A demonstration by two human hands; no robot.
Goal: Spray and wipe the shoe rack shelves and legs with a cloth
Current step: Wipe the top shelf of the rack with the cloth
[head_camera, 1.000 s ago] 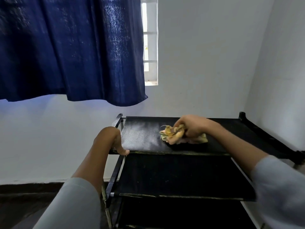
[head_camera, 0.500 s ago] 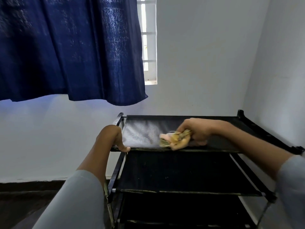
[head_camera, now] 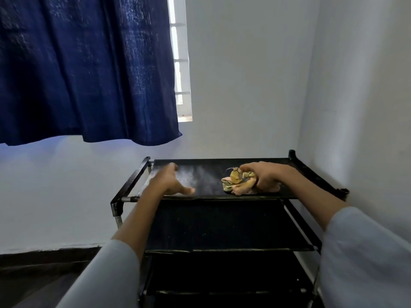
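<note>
Shoe rack's top shelf [head_camera: 206, 174] now carries the left hand [head_camera: 166, 182], fingers spread flat on its dusty left part instead of gripping the frame, while the right hand [head_camera: 264, 177] has dragged the bunched yellow cloth [head_camera: 239, 182] rightward, so wiping continues there.

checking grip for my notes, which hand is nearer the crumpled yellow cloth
Right. The right hand grips the crumpled yellow cloth on the black top shelf; the left hand rests apart at the shelf's left end.
</note>
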